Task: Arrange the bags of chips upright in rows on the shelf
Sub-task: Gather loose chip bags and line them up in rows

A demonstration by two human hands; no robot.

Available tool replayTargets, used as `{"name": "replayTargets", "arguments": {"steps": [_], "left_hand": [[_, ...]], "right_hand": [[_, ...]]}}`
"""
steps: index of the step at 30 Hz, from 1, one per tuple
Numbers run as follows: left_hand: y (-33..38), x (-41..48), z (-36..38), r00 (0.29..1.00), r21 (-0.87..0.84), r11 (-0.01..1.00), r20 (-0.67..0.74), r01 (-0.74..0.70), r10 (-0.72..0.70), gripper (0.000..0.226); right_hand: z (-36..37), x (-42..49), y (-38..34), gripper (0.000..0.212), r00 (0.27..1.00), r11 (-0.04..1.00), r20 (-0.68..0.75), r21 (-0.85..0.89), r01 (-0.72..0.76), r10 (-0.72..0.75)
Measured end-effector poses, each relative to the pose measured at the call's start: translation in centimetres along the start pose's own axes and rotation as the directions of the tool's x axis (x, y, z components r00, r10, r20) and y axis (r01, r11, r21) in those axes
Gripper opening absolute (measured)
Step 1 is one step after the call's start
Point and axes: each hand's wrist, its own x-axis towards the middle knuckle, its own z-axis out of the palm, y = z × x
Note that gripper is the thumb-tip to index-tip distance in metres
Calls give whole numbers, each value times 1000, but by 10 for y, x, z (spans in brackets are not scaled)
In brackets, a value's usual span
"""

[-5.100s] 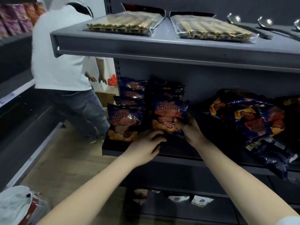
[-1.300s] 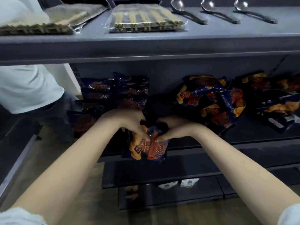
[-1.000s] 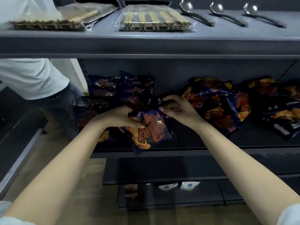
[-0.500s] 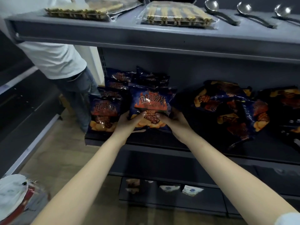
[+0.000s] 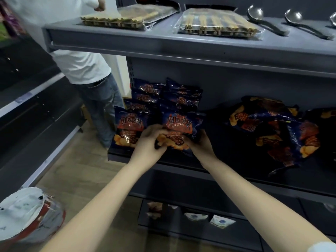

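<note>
A dark blue chip bag [image 5: 180,124] with orange print stands upright at the front of the second row on the dark shelf [image 5: 236,171]. My left hand [image 5: 149,142] grips its lower left part and my right hand [image 5: 200,144] grips its lower right part. To its left another upright bag [image 5: 127,128] fronts the first row. More upright bags [image 5: 163,93] stand behind both. A loose heap of chip bags [image 5: 272,128] lies flat on the right half of the shelf.
A person in a white shirt [image 5: 78,60] and jeans stands at the shelf's left end. The upper shelf [image 5: 163,44] overhangs, holding wrapped stick packs [image 5: 216,24] and ladles [image 5: 263,20]. A white bag [image 5: 25,213] lies on the floor at lower left. Small packets [image 5: 205,217] sit on the bottom shelf.
A second ago both hands turned the bag at the shelf's front edge. They have since stood it upright in front of the second row and still hold its lower part.
</note>
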Motion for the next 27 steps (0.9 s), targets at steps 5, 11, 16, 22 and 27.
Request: {"name": "replayTargets", "arguments": {"steps": [5, 11, 16, 22, 27], "left_hand": [[-6, -20, 15, 973, 219, 953, 143, -211, 182, 26], [-20, -34, 23, 963, 231, 943, 182, -238, 198, 25], [-26, -38, 24, 959, 240, 943, 218, -231, 180, 27], [-30, -45, 28, 934, 218, 926, 257, -307, 249, 24], [-18, -36, 39, 863, 134, 882, 316, -451, 394, 27]], "right_hand": [[11, -3, 0, 45, 999, 992, -31, -122, -38, 35], [14, -7, -6, 59, 995, 992, -92, -116, -44, 34], [19, -7, -2, 55, 993, 988, -109, -143, -51, 35], [21, -17, 14, 52, 980, 989, -195, -149, -2, -28], [4, -28, 12, 54, 943, 999, -331, -34, 30, -40]]}}
